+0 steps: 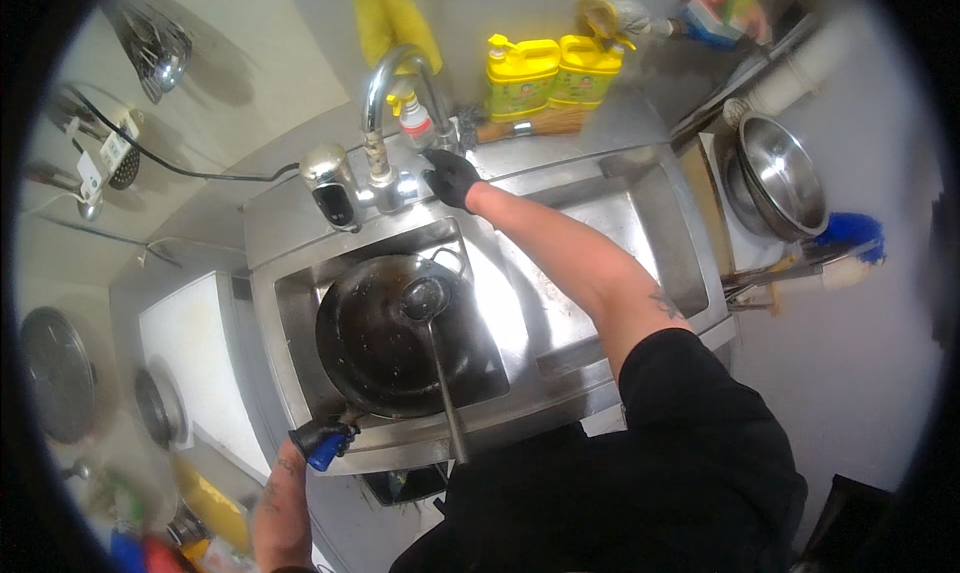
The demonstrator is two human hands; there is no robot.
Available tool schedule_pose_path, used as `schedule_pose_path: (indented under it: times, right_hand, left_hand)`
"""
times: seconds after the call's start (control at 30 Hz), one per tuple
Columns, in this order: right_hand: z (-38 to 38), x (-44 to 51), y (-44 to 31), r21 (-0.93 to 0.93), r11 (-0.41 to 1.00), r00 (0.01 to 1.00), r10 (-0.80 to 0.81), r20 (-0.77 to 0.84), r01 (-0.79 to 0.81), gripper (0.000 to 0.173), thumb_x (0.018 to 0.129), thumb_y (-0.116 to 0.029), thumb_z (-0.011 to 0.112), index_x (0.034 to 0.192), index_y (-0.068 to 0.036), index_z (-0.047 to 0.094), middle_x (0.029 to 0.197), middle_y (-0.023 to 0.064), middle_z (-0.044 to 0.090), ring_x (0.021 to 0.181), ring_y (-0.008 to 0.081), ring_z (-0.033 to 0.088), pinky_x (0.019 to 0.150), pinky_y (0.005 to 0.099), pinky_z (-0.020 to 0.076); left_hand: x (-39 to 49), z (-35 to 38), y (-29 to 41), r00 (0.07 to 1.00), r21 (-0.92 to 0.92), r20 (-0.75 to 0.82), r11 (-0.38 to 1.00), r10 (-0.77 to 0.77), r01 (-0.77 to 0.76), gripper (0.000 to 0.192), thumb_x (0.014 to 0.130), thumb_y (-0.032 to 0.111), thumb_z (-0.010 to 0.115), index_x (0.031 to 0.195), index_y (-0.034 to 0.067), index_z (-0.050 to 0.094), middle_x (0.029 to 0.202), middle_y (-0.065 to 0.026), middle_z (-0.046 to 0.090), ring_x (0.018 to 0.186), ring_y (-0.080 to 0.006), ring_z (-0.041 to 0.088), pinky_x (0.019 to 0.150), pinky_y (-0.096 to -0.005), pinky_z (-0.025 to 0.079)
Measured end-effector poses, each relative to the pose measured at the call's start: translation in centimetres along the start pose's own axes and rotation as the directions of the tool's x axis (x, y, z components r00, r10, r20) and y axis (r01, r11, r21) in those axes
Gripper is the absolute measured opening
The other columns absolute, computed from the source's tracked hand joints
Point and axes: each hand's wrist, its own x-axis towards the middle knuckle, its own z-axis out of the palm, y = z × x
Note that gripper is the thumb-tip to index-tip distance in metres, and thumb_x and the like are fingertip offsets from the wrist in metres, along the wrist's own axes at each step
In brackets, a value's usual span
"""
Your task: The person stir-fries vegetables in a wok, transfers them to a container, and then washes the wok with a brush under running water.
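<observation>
My left hand (327, 439), in a black glove, grips the handle of a dark wok (375, 348) by a blue part (324, 453) at its end. The wok sits in the left basin (296, 348) of a steel sink, some liquid and specks in its bottom. A metal ladle (425, 297) rests in it, its long handle crossing the near rim towards my body. Also gloved in black, my right hand (452, 181) is stretched out behind the basins, fingers apart. It is close to the chrome faucet (382, 164) and a white spray bottle with yellow trigger (412, 119); contact is unclear.
Yellow jugs (523, 78) and a brush (536, 128) stand or lie behind the right basin (686, 235). Steel bowls (784, 175) are stacked at the right. A chrome device with a black cable (328, 187) is left of the faucet. Utensils (161, 63) hang on the left wall.
</observation>
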Motion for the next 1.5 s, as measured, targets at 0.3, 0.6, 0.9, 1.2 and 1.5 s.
schedule_pose_path:
  times: [0.3,0.6,0.9,1.2,1.5]
  right_hand:
    - [-5.4,0.6,0.8,-0.341,0.937,0.991,-0.025,0.134,0.070,0.039,0.093,-0.019,0.046,0.126,-0.001,0.054,0.119,0.0216,0.061,0.110,0.0355,0.059,0.097,0.0423,0.0456]
    - [-21.8,9.8,9.5,-0.700,0.704,0.945,-0.135,-0.297,-0.119,0.047,0.099,-0.035,0.036,0.088,-0.004,0.068,0.087,0.0216,0.067,0.082,0.0385,0.065,0.074,0.0470,0.0504]
    - [-22.1,9.7,3.1,0.596,0.705,0.870,0.493,-0.023,-0.384,0.022,0.095,-0.024,0.055,0.082,-0.008,0.061,0.068,0.0011,0.054,0.051,0.0099,0.045,0.044,0.0230,0.0342]
    - [-20.1,9.8,6.0,0.716,0.624,0.912,0.407,0.043,-0.312,0.027,0.097,-0.032,0.054,0.086,-0.008,0.060,0.072,0.0030,0.057,0.050,0.0131,0.044,0.042,0.0251,0.0341]
    - [-2.4,-3.9,2.5,0.614,0.702,0.930,0.212,0.301,-0.359,0.024,0.093,-0.016,0.049,0.103,-0.002,0.065,0.093,0.0098,0.068,0.076,0.0166,0.066,0.070,0.0305,0.0526]
  left_hand:
    - [0.2,-0.2,2.4,0.968,0.627,-0.249,0.758,-0.019,0.177,0.044,0.088,0.025,0.065,0.127,0.005,0.057,0.099,-0.0123,0.068,0.077,-0.0215,0.065,0.073,-0.0342,0.056]
    - [2.3,-2.2,-2.3,0.754,0.803,-0.536,0.504,0.380,0.317,0.040,0.087,0.035,0.062,0.117,0.009,0.061,0.108,-0.0200,0.066,0.098,-0.0369,0.064,0.083,-0.0441,0.051]
    - [6.0,8.5,-1.6,0.608,0.617,-0.542,0.766,0.580,-0.182,0.039,0.084,0.008,0.057,0.122,0.000,0.057,0.115,-0.0230,0.062,0.105,-0.0378,0.059,0.093,-0.0432,0.046]
    - [12.7,23.0,6.0,0.819,0.657,-0.020,0.625,0.573,-0.422,0.037,0.097,0.033,0.043,0.128,0.015,0.055,0.125,-0.0173,0.059,0.115,-0.0331,0.057,0.100,-0.0412,0.043]
    - [14.9,21.7,0.1,0.851,0.696,-0.097,0.646,0.516,-0.312,0.032,0.093,0.027,0.052,0.118,0.007,0.058,0.112,-0.0180,0.065,0.100,-0.0321,0.063,0.088,-0.0421,0.049]
